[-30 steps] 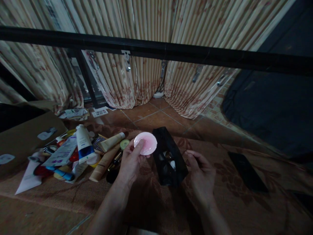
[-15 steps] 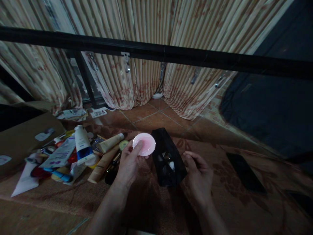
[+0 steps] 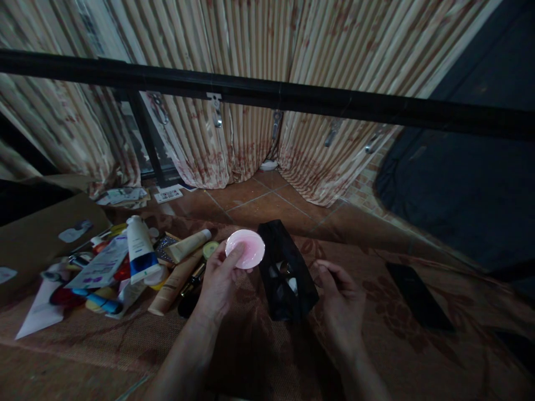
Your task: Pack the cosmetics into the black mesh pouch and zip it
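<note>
My left hand [image 3: 218, 278] pinches a small round pink container [image 3: 246, 249] by its lower left edge and holds it up above the mat, just left of a black pouch. The black pouch [image 3: 285, 270] stands open on the patterned mat, with small items dimly visible inside. My right hand [image 3: 340, 298] rests at the pouch's right edge, thumb and fingers curled at the fabric. Whether it grips the pouch is hard to make out in the dim light.
A heap of cosmetic tubes and packets [image 3: 125, 267] lies left of my left hand, beside a cardboard box [image 3: 42, 234]. A dark phone [image 3: 418, 303] lies on the mat [image 3: 259, 351] at right. A black rail [image 3: 292, 97] crosses in front of striped curtains.
The view has drifted slightly; my hands, the pink container and the pouch keep nearly the same positions.
</note>
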